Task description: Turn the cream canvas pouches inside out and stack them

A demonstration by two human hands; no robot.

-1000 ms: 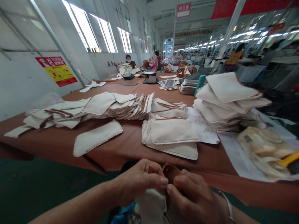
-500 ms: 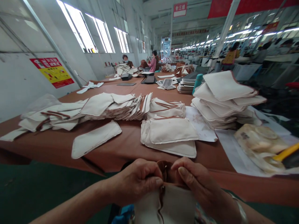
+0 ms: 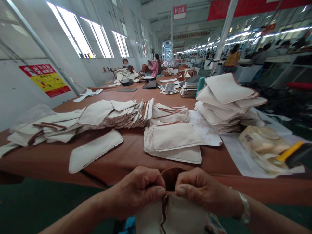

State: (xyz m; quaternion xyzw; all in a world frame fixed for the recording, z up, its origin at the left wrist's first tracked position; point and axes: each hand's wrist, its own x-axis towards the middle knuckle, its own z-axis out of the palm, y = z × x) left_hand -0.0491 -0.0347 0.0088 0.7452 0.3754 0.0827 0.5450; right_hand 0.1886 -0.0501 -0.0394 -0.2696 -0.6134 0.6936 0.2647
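Just in front of the table's near edge, both of my hands pinch the top rim of an off-white fabric piece with a brown seam (image 3: 180,214) running down its middle. My left hand (image 3: 143,191) is closed on the rim left of the seam. To the right of it, my right hand (image 3: 202,191) grips the same rim between thumb and bent fingers. A brown curved inner side (image 3: 170,177) shows between and behind the hands. The lower part of the piece runs out of the picture at the bottom.
Beyond my hands is a brown-covered table (image 3: 136,152). On it lie a small stack of off-white panels (image 3: 176,138), a single panel (image 3: 96,151), a long row of panels (image 3: 97,113) and a tall pile (image 3: 229,97). A plastic bag (image 3: 263,144) lies at right.
My right hand has closed its fingers down onto the rim, beside the left hand. The gap between the hands has narrowed. The view has shifted slightly.
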